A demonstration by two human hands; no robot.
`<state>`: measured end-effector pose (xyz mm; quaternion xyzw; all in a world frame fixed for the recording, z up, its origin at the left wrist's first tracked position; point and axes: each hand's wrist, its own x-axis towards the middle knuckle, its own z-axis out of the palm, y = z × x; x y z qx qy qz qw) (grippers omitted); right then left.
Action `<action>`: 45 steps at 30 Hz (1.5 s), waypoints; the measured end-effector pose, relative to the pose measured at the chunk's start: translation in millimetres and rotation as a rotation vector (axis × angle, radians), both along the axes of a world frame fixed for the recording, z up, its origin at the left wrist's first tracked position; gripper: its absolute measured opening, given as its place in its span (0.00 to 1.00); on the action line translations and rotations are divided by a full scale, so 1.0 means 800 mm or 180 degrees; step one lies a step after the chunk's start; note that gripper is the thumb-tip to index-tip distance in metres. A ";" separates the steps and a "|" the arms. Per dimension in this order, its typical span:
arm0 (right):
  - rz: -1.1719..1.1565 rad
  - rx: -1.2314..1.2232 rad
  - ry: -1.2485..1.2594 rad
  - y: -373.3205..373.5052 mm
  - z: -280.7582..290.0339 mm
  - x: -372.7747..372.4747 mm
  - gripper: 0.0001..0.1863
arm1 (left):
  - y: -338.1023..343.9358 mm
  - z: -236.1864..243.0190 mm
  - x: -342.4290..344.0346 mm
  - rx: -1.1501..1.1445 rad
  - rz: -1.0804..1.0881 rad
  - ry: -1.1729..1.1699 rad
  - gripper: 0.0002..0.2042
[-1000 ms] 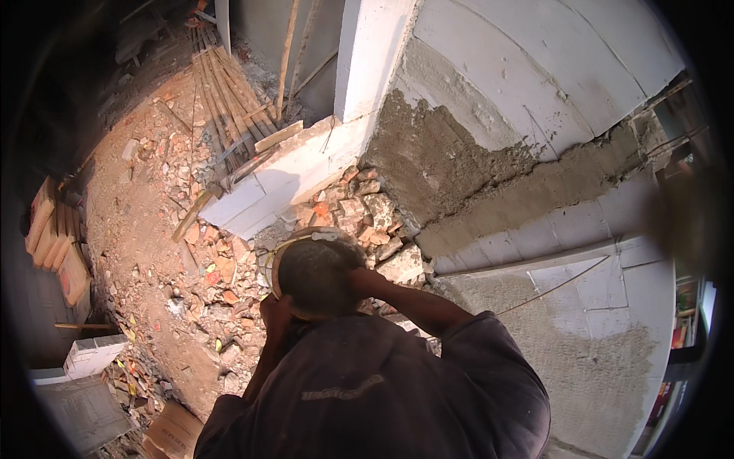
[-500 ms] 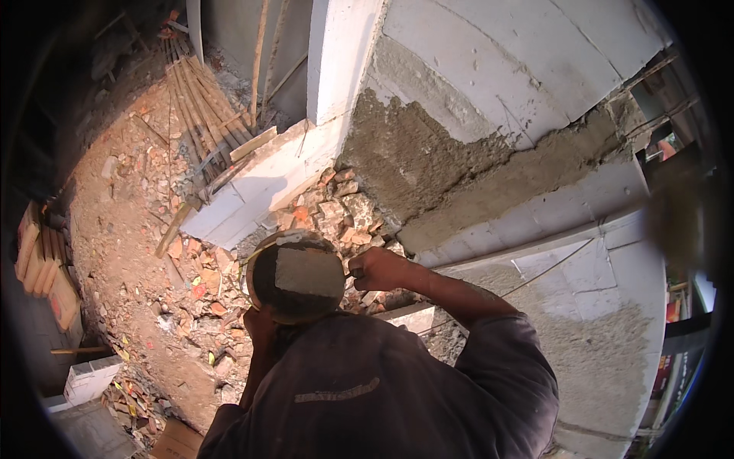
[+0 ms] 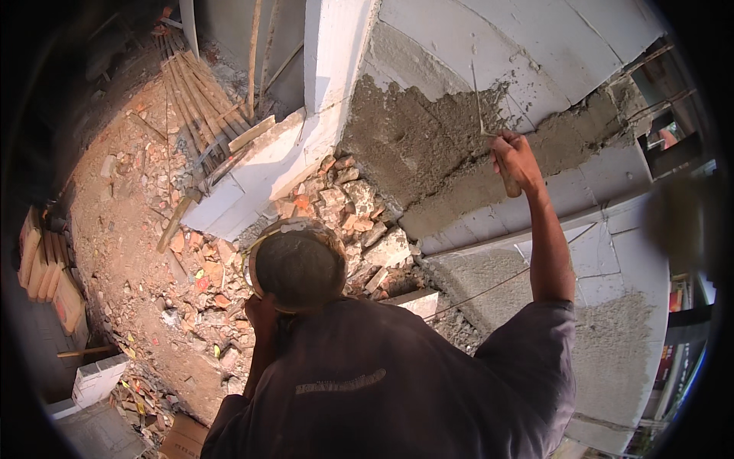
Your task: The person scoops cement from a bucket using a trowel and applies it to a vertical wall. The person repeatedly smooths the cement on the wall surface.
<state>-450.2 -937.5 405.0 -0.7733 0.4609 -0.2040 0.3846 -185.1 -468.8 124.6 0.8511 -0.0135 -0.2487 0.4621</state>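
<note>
Rubble (image 3: 359, 203) borders the patchy wall (image 3: 451, 53) where your right hand (image 3: 516, 159) grips a trowel (image 3: 511, 184) by wet mortar (image 3: 405, 130), your left hand (image 3: 261, 312) holding the bucket (image 3: 306, 224) before you, so a slipping grip could spill it.

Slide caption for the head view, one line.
Right hand holds a trowel at a partly plastered wall; left hand grips a mortar bowl.

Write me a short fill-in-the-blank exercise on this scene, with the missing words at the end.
1. The right hand grips a trowel by its ____.
2. A round bowl is held in the person's ____ hand.
3. Rough grey mortar covers part of the pale block ____.
4. A bundle of poles lies in the picture's upper ____ part.

Missing words: handle; left; wall; left.
</note>
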 end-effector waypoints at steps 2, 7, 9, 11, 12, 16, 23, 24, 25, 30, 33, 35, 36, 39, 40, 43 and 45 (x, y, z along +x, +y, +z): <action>0.0452 -0.0049 0.0423 0.056 -0.032 0.035 0.14 | -0.005 -0.017 0.010 0.0076 -0.0031 0.0163 0.14; 0.2523 -0.0684 0.1956 0.161 -0.211 0.098 0.14 | -0.012 -0.048 0.015 -0.0172 -0.0121 0.0122 0.15; 0.2614 -0.0741 0.2352 0.207 -0.276 0.127 0.12 | -0.024 -0.032 0.007 -0.0200 -0.0174 0.0035 0.14; 0.2598 -0.0641 0.2255 0.248 -0.339 0.149 0.11 | -0.032 -0.013 0.001 -0.0168 -0.0203 -0.0063 0.13; 0.2642 -0.0406 0.2164 0.268 -0.352 0.162 0.10 | -0.035 -0.002 -0.001 -0.0036 -0.0279 -0.0125 0.14; 0.1821 0.0463 0.1750 0.313 -0.468 0.159 0.13 | -0.046 0.010 0.002 0.0225 -0.0565 -0.0114 0.15; 0.2597 -0.0099 0.1658 0.260 -0.305 0.105 0.22 | -0.043 -0.014 0.006 0.0110 -0.0576 -0.0096 0.15; 0.2552 -0.0157 0.1687 0.251 -0.273 0.105 0.22 | -0.046 -0.008 0.007 0.0111 -0.0561 -0.0098 0.15; 0.2733 -0.0166 0.1550 0.237 -0.259 0.110 0.22 | -0.041 -0.025 0.014 0.0075 -0.0552 -0.0093 0.16; 0.2638 0.0308 0.0180 0.169 -0.131 0.098 0.12 | -0.048 -0.023 0.018 0.0118 -0.0535 -0.0202 0.16; 0.2011 0.1281 -0.0666 0.106 -0.040 0.082 0.08 | -0.045 0.013 0.012 0.0125 -0.0473 -0.0138 0.17; 0.1457 0.1845 -0.2634 0.038 -0.031 0.048 0.06 | -0.062 0.021 0.007 -0.0011 -0.0478 -0.0126 0.16; 0.1221 0.2175 -0.3904 0.007 -0.071 0.037 0.07 | -0.056 0.023 0.003 -0.0014 -0.0463 -0.0108 0.16; 0.0772 0.3210 -0.6189 -0.001 -0.190 0.037 0.08 | -0.057 0.016 0.006 0.0013 -0.0442 0.0025 0.15; 0.0107 0.3234 -0.5417 0.028 -0.239 0.037 0.08 | -0.056 0.008 0.012 0.0158 -0.0531 -0.0126 0.15; -0.0026 0.3827 -0.3456 0.138 -0.328 0.029 0.10 | -0.042 -0.034 0.028 0.0500 -0.0787 -0.0433 0.16; 0.0108 0.3566 -0.2082 0.189 -0.357 0.020 0.12 | -0.054 0.012 0.010 0.0360 -0.0651 -0.0203 0.17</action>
